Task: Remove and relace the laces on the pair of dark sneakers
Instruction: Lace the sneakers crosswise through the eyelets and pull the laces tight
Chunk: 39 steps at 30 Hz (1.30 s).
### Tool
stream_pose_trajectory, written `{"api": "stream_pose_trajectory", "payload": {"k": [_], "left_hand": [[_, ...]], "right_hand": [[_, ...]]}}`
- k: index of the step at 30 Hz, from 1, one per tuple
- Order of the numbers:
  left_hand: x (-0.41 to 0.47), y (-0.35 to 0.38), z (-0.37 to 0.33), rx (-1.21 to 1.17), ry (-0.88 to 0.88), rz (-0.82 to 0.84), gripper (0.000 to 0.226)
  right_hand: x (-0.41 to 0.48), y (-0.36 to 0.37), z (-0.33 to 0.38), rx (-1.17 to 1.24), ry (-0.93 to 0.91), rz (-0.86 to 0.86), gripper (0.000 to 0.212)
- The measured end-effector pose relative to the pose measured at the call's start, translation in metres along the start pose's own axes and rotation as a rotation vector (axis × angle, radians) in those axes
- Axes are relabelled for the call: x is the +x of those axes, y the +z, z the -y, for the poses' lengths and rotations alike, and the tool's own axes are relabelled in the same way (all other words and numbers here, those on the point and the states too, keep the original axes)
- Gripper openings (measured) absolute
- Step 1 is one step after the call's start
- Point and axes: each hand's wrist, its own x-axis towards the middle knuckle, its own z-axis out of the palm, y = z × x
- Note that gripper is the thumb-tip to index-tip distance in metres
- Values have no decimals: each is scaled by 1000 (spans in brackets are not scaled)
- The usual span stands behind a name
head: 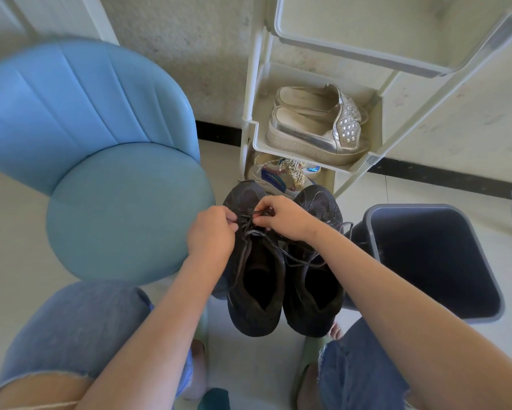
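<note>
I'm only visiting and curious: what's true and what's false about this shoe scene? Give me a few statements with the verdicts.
1. The left hand and the right hand both hold the lace of one dark sneaker. True.
2. A grey bin stands right of the sneakers. True.
3. The silver shoes lie in the bin. False: they sit on a rack shelf.
4. The other sneaker has a foot inside. False: its opening is empty.

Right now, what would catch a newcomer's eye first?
The pair of dark sneakers sits centre on the floor, with the left grip and right grip pinching the laces over the shoe nearer the chair. A big blue chair stands at left, a grey bin at right.
</note>
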Motion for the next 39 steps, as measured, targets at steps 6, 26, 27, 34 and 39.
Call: {"api": "stream_pose_trajectory", "payload": {"k": [6, 26, 27, 34, 39], "left_hand": [[15, -4, -10, 89, 63, 133, 20], [14, 11, -2, -10, 125, 60, 9], [14, 12, -1, -21, 125, 65, 8], [19, 12, 3, -51, 75, 114, 20], [21, 12, 0, 30, 86, 142, 19]], "right_hand": [[-2, -19, -3, 104, 31, -111, 1], [-2, -2, -6, -19, -61, -126, 4], [-3, -4, -6, -6, -47, -118, 4], [-1, -4, -7, 0, -7, -81, 5], [1, -19, -12, 123, 35, -79, 11]]}}
